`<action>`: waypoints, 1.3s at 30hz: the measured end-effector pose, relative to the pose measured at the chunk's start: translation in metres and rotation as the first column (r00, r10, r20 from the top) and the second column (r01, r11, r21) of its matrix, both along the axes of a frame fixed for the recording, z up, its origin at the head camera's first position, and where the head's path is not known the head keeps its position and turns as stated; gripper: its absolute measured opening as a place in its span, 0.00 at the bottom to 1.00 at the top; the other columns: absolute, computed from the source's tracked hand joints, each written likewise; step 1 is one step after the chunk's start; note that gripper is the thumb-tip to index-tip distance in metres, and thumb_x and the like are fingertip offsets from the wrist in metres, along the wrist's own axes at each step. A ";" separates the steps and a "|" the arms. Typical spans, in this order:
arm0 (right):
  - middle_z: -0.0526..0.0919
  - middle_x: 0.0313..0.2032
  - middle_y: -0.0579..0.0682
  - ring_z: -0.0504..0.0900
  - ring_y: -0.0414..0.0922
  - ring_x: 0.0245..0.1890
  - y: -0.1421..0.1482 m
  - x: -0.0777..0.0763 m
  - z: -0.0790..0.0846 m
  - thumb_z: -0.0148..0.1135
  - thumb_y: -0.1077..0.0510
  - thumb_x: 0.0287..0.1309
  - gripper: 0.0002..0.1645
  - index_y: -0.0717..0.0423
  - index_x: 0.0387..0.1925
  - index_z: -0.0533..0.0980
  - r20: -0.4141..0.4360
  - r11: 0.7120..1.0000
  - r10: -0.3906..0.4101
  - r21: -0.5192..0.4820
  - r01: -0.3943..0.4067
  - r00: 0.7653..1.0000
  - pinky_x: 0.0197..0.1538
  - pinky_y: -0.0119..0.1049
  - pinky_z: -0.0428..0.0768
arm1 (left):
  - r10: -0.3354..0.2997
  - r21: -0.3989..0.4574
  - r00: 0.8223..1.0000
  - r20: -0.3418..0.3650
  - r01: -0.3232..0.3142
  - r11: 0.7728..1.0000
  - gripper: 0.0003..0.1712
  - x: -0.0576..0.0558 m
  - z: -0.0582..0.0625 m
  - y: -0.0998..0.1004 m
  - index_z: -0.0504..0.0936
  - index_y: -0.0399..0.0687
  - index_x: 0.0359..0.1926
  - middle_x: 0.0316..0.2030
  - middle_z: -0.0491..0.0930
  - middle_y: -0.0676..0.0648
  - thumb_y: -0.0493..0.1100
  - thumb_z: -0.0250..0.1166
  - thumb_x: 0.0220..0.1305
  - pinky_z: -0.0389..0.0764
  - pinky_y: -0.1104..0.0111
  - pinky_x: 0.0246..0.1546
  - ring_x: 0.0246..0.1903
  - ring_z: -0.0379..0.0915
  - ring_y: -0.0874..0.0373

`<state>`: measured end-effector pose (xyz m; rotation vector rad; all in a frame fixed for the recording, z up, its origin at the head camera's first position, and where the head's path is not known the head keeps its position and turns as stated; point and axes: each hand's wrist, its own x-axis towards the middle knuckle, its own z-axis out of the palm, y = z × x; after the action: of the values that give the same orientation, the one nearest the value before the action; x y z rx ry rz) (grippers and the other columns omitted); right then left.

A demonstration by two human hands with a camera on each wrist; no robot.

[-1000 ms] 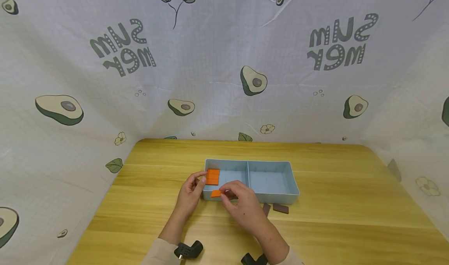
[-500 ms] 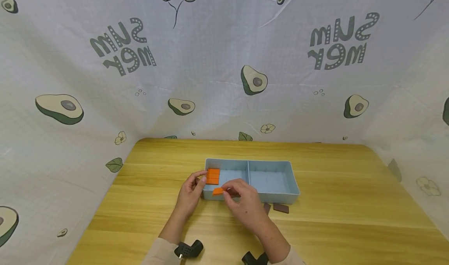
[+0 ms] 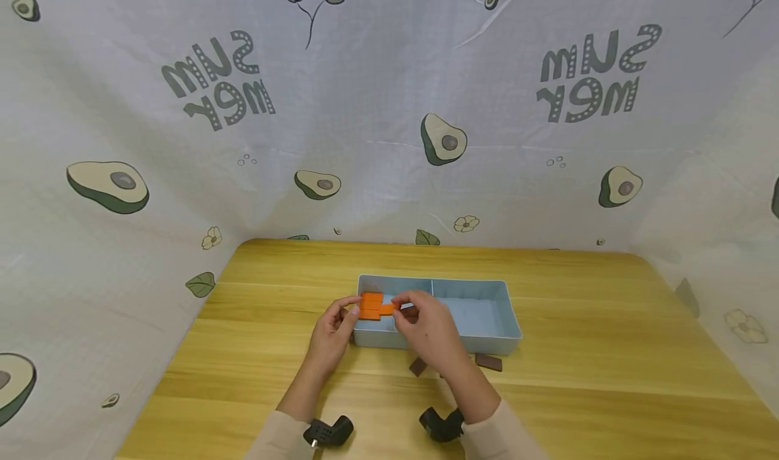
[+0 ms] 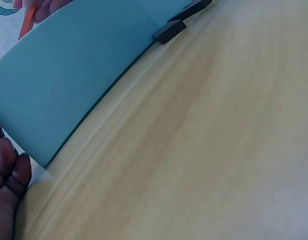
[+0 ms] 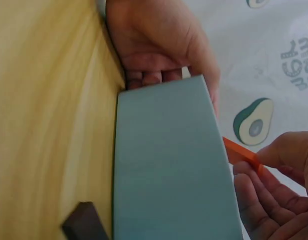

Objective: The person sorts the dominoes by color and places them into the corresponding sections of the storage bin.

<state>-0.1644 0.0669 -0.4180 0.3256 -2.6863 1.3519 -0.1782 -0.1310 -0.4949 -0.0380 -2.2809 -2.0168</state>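
Orange tile (image 3: 387, 309): lying long axis left-right, free end pointing left at the tile group (image 3: 370, 306)
Location: hanging over box (image 3: 377, 339), left compartment, left of right hand (image 3: 431, 326)
Right hand: pinching tile's right end
Left hand (image 3: 331, 335): gripping box's left end

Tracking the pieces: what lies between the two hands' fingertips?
In the head view, orange tiles, then the orange piece pinched by the right hand.

Thin orange tile (image 3: 387, 309) (pinched in right hand (image 3: 431, 328)) over left compartment (image 3: 397, 284) of blue box (image 3: 379, 339), near flat orange tiles (image 3: 370, 305).
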 end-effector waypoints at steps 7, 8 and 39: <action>0.86 0.49 0.51 0.88 0.47 0.44 -0.012 -0.032 0.001 0.70 0.61 0.62 0.14 0.53 0.50 0.83 0.112 0.992 0.111 0.043 -0.117 0.987 0.43 0.41 0.88 | 0.003 0.001 1.000 -0.005 -0.003 1.000 0.15 -0.001 -0.001 0.001 0.83 0.51 0.57 0.28 0.69 0.52 0.46 0.62 0.74 0.69 0.75 0.28 0.26 0.65 0.64; 0.86 0.49 0.51 0.88 0.47 0.44 -0.014 -0.035 0.000 0.70 0.61 0.62 0.14 0.52 0.50 0.83 0.131 0.991 0.125 0.035 -0.131 0.984 0.42 0.40 0.88 | 0.003 0.002 1.000 -0.008 -0.003 1.000 0.15 -0.001 -0.001 0.001 0.83 0.51 0.57 0.28 0.69 0.53 0.46 0.63 0.74 0.69 0.75 0.27 0.25 0.65 0.64; 0.86 0.40 0.51 0.83 0.45 0.39 -0.025 -0.050 -0.015 0.71 0.64 0.57 0.11 0.54 0.43 0.82 0.327 0.966 0.176 0.124 -0.227 0.929 0.40 0.39 0.82 | -0.016 0.012 1.000 0.001 0.016 1.000 0.16 0.002 -0.001 0.000 0.82 0.49 0.59 0.29 0.69 0.51 0.47 0.61 0.75 0.68 0.75 0.27 0.26 0.65 0.63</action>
<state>-0.2143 0.0416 -0.4330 0.4506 -3.1121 1.3411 -0.1764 -0.1314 -0.4955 -0.0540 -2.2760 -2.0386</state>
